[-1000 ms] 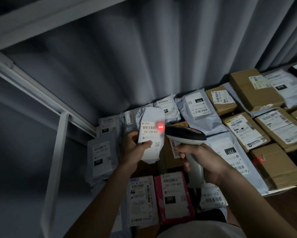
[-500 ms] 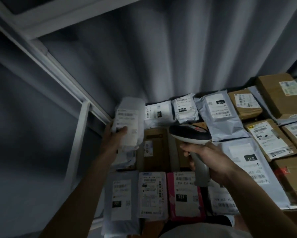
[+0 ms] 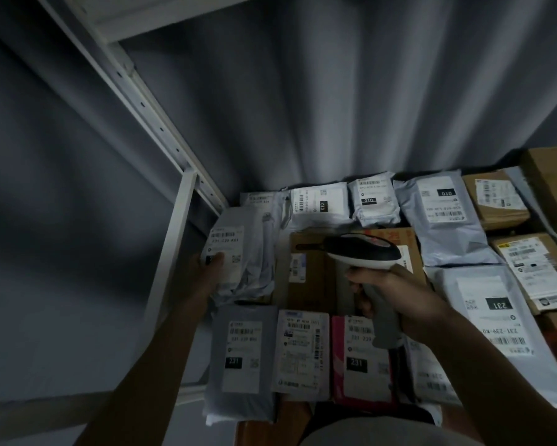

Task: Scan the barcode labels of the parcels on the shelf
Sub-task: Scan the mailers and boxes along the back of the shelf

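Many labelled parcels lie on the shelf. My left hand grips a white poly-bag parcel at the shelf's left side, thumb on its barcode label, low over the other bags. My right hand holds a handheld barcode scanner by its grey handle, its black-and-white head above a brown cardboard box. No red beam shows. In the front row lie a grey bag, a white parcel and a pink parcel.
A white metal shelf upright and slanted beam bound the left side. A grey corrugated wall rises behind. Further grey bags and cardboard boxes fill the right side of the shelf.
The red scan light on the held parcel's label has gone out. My left hand carried that parcel left and down to the shelf's left side. The scanner hand stayed roughly in place.
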